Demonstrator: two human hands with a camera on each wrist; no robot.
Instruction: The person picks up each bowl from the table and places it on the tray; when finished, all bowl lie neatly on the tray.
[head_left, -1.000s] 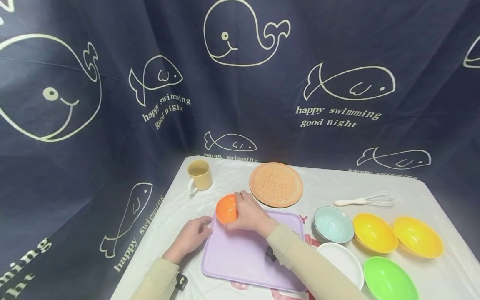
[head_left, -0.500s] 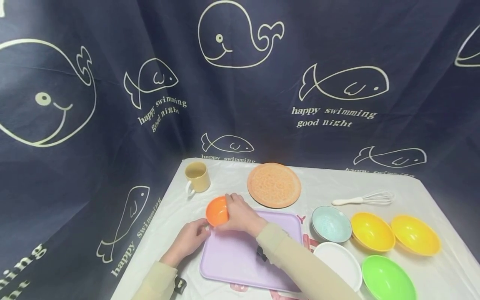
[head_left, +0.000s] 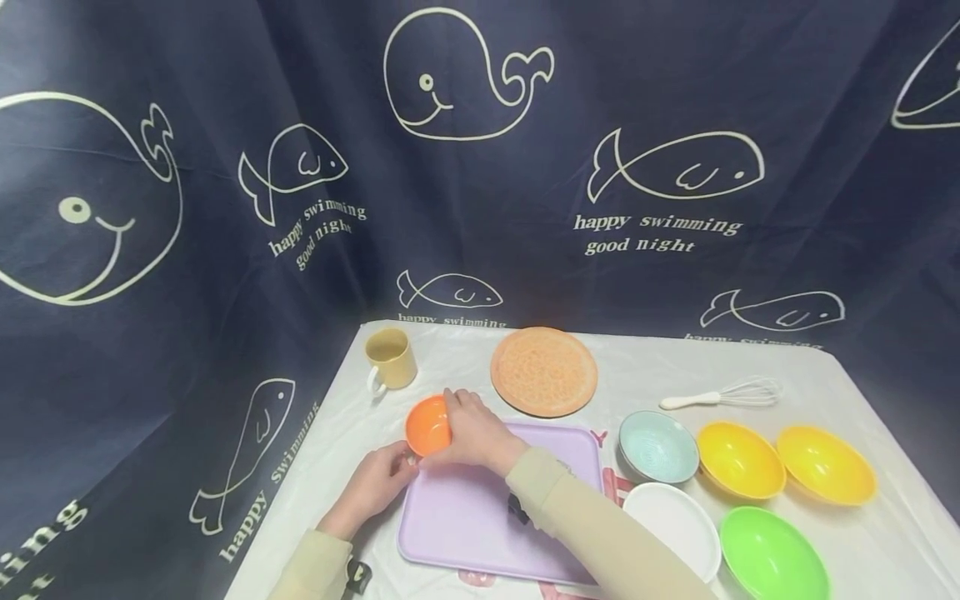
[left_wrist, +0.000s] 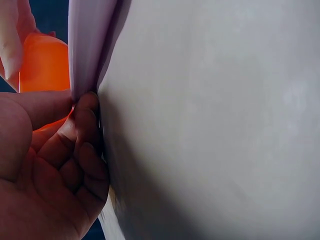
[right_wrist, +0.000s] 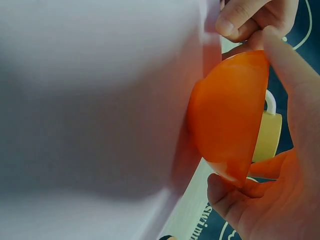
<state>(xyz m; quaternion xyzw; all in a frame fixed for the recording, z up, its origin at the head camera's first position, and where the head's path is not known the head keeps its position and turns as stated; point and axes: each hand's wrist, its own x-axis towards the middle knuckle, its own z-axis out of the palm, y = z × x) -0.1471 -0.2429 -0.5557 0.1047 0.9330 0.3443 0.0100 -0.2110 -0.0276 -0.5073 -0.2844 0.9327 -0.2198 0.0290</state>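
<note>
An orange bowl [head_left: 426, 425] is at the far left corner of a light purple tray [head_left: 480, 525]. My right hand [head_left: 476, 433] grips its rim, thumb on the near side and fingers on the far side. In the right wrist view the orange bowl [right_wrist: 227, 110] has its base down at the tray's edge; whether it touches cannot be told. At the tray's left side, my left hand [head_left: 378, 477] is close to the bowl. The left wrist view shows its thumb and curled fingers pinching the edge of the tray [left_wrist: 87, 45].
A yellow mug [head_left: 393, 364] stands behind the bowl, and a round orange-brown mat [head_left: 543, 372] lies behind the tray. To the right are a whisk [head_left: 723, 395], a light blue bowl [head_left: 658, 447], two yellow bowls [head_left: 741, 460], a white plate [head_left: 675, 529] and a green bowl [head_left: 774, 554].
My right hand has carried the orange bowl left, from over the tray to its far left corner. My left hand has stayed at the tray's left edge.
</note>
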